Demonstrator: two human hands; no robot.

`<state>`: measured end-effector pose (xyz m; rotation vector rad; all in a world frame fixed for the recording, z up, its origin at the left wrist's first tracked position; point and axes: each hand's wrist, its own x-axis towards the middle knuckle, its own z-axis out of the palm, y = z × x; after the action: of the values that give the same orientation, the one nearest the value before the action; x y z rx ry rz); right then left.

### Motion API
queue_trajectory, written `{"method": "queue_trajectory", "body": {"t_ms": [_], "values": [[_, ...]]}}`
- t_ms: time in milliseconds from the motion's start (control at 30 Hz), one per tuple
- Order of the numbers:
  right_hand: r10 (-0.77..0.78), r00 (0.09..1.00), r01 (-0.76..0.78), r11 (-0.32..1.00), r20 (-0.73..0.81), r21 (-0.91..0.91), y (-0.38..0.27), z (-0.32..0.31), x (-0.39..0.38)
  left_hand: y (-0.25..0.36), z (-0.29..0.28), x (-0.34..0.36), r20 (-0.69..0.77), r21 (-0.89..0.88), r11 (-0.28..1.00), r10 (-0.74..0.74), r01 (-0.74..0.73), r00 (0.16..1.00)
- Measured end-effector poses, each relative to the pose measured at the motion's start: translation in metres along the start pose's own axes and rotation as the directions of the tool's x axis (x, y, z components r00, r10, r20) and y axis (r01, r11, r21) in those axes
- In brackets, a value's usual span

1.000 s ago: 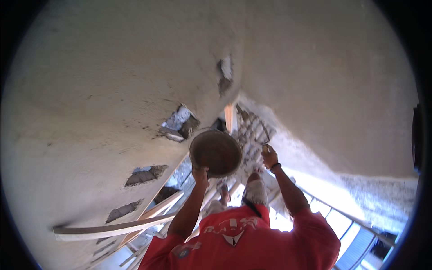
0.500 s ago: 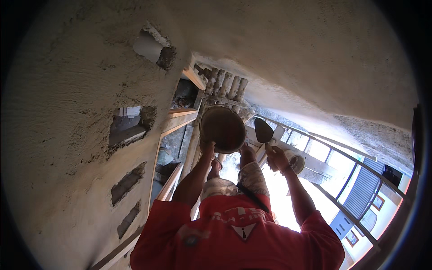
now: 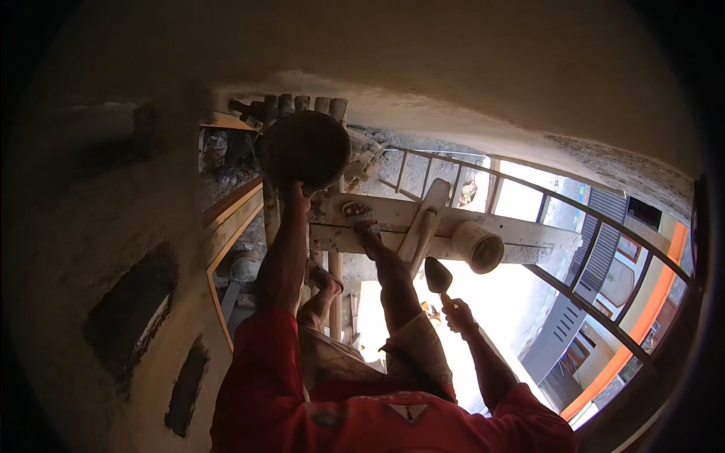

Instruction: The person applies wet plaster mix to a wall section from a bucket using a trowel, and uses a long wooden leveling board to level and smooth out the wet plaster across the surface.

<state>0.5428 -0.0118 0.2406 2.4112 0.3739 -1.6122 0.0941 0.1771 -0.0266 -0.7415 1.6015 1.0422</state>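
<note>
My left hand (image 3: 299, 193) is closed on the near rim of a dark, round bucket (image 3: 305, 148), held out in front of the wall. Shadow hides what the bucket contains. Lower and to the right, my right hand (image 3: 458, 315) grips the handle of a pointed trowel (image 3: 437, 275), its blade tilted up and away from me. Beyond the trowel, a pale second bucket (image 3: 479, 248) rests on wooden planks (image 3: 408, 214), touched by neither hand.
My feet stand on the scaffold planks, high above bright ground. Rough plastered wall (image 3: 53, 249) with rectangular openings (image 3: 136, 309) rises on the left. A wooden window frame (image 3: 234, 211) is beside my left arm. A railing (image 3: 604, 219) runs along the right.
My left hand has carried the bucket to the left and farther out. My right hand has lowered the trowel toward me. The view has shifted, showing more of the planks and my feet.
</note>
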Motion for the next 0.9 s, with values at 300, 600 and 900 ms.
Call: {"method": "queue_trajectory", "body": {"t_ms": [300,600,900], "values": [[-0.14,0.988,0.13,0.98,-0.059,-0.154,0.043,0.058,0.134,0.002,0.06,0.151,0.284,-0.207,0.978,0.1,-0.041,0.954],[-0.385,0.903,0.371,0.923,-0.19,-0.106,0.012,0.166,0.302,0.009,0.032,0.215,0.433,-0.187,0.982,0.059,0.026,0.9],[-0.606,0.752,0.505,0.783,-0.261,-0.364,0.019,0.201,0.385,-0.008,0.063,0.214,0.456,-0.266,0.964,0.137,-0.012,0.879]]}}
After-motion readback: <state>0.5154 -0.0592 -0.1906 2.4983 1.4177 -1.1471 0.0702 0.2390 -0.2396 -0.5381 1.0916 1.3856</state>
